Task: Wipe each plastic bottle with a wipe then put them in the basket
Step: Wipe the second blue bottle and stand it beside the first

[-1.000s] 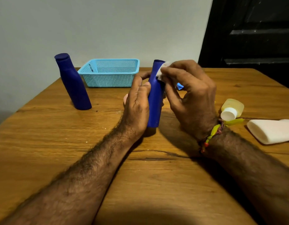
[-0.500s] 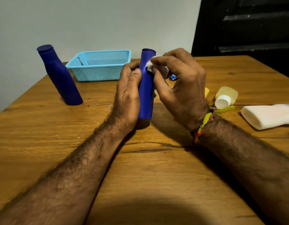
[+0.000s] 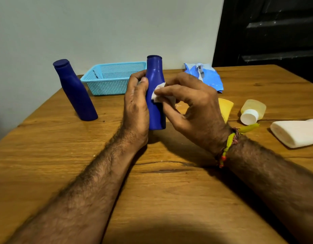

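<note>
Left hand (image 3: 136, 104) gripping upright blue bottle (image 3: 155, 92) from its left side, fingers curling round it. Right hand (image 3: 192, 110) pinching white wipe (image 3: 158, 93) against bottle's right side. Both forearms reaching forward toward bottle.

Wooden counter (image 3: 46, 164) bearing: far left, upright blue bottle (image 3: 75, 92); far centre, basket (image 3: 113, 78); far right, wipe packet (image 3: 205, 76); right, clear bottle (image 3: 252, 110) and white bottle (image 3: 296, 132), both lying.
</note>
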